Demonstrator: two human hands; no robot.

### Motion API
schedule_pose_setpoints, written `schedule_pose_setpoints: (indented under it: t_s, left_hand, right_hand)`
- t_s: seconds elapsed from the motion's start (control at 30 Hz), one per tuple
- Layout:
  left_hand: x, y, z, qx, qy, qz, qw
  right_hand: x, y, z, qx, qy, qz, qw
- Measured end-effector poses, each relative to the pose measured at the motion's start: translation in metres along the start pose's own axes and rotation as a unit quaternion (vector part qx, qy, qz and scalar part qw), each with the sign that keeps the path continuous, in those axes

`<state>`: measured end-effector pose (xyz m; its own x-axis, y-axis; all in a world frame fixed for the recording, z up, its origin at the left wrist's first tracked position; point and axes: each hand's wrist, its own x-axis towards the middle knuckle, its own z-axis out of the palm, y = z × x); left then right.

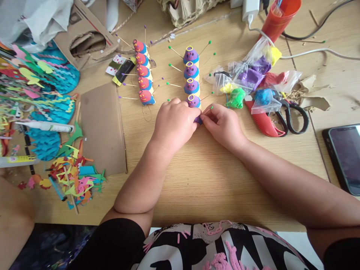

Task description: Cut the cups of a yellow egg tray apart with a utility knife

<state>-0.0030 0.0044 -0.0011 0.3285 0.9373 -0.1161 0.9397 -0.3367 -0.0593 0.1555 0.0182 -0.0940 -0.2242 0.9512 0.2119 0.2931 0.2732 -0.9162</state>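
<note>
so, the left hand (174, 123) grips a purple figure (198, 120); the right hand (224, 124) pinches a green-tipped stick (208, 110) (scissors (261, 119) nearby).

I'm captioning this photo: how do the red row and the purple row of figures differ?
The red row has red upper parts and purple-tipped sticks; the purple row has purple upper parts and green-tipped sticks. Yellow rings top the purple row's visible figures; the red row shows none. The left hand partly covers the purple row's near end; the red row lies clear of it. Both have blue lower parts, faces and sticks poking outward.
</note>
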Motion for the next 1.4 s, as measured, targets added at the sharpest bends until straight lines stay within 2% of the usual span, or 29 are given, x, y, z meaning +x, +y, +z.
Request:
schedule_pose_setpoints:
  t_s: [0.63, 0.87, 1.2, 1.4]
  left_hand:
    - [0.0016, 0.0008, 0.0010, -0.001, -0.003, 0.002, 1.000]
    - [0.0016, 0.0004, 0.0020, 0.005, 0.000, 0.003, 1.000]
    - [0.0008, -0.0009, 0.0004, -0.001, -0.002, -0.003, 1.000]
    - [0.0009, -0.0013, 0.0004, -0.013, 0.002, -0.005, 1.000]
  right_hand:
    - [-0.0012, -0.0026, -0.0007, -0.018, -0.019, 0.010, 1.000]
    - [-0.0016, -0.0049, -0.0012, -0.070, -0.031, 0.022, 0.997]
    - [0.0005, -0.0049, -0.0026, -0.010, -0.014, 0.025, 1.000]
    - [0.0009, -0.0062, -0.0026, -0.016, -0.010, 0.044, 0.999]
